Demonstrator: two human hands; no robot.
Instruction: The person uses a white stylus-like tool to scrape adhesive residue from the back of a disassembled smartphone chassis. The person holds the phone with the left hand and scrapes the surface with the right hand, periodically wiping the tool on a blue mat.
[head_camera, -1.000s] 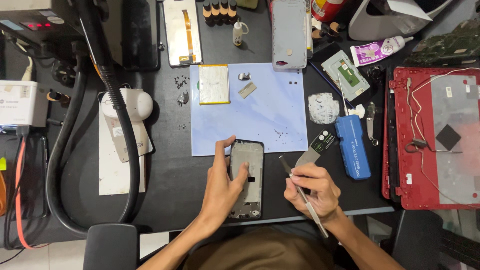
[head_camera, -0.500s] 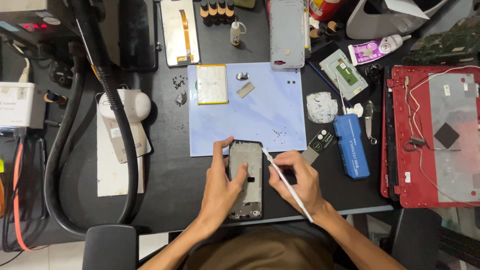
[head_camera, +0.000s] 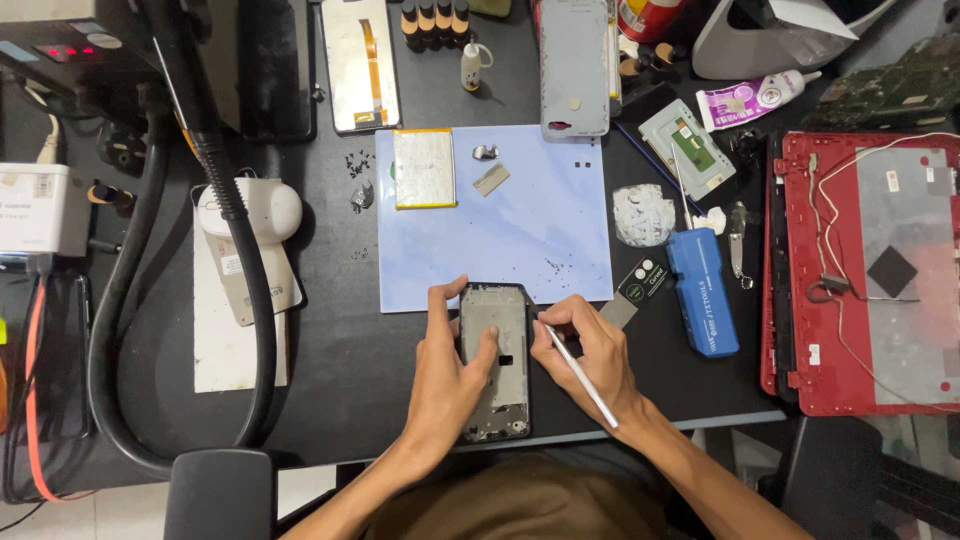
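- A person sits at a black workbench (head_camera: 340, 370), seen from above; both bare forearms reach in from the bottom edge.
- An opened phone frame (head_camera: 495, 362), dark and rectangular, lies upright near the front of the bench, its top edge overlapping the lower edge of a pale blue work mat (head_camera: 540, 225).
- The left hand (head_camera: 447, 375) is clamped on the phone frame: its thumb runs up the left side and a finger presses down on the middle of the frame.
- The right hand (head_camera: 590, 355) is closed around a thin silver tool, probably tweezers (head_camera: 580, 376), held like a pen; the tip meets the frame's right edge near the top, and the far end slants down toward the wrist.
- On the mat lie a flat rectangular battery (head_camera: 424, 167) with a yellow border, a small metal piece, a little beige plate and scattered tiny screws.
- Just right of the right hand sit a small grey-and-black card (head_camera: 637, 288) and a blue rectangular tool case (head_camera: 702, 292).
- At the far right lies a red laptop shell (head_camera: 865, 270), open, with thin cables across it.
- On the left, a thick black hose (head_camera: 245, 260) loops over a white device (head_camera: 250, 210) and white paper.
- Along the back edge stand a phone screen panel (head_camera: 362, 62) with an orange ribbon cable, a row of small bottles, and a grey phone back cover (head_camera: 575, 65).
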